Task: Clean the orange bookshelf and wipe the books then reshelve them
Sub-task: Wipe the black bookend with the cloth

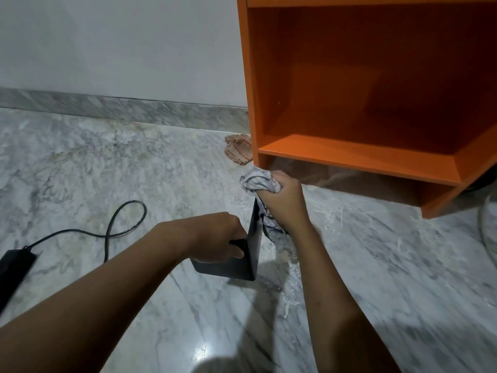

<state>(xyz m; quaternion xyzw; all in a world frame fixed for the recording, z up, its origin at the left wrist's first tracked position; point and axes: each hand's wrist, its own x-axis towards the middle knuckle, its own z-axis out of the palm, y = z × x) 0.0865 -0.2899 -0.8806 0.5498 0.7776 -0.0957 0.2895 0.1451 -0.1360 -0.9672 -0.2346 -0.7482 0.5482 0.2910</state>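
left hand (219,238): grips base of thin black L-shaped bookend (254,251)
right hand (282,201): fist clenched on crumpled white striped cloth (255,181), against bookend's upright

Dim, even indoor light — a glare patch on the floor (200,355), motion blur, wide-angle bowing at edges.

The orange bookshelf (349,76) stands upright, its open side facing me. Just in front of it is a black bookend (227,269), bent like an L, one part lying flat and one part straight up. My crumpled white and blue cloth (255,181) hangs against the upright part.
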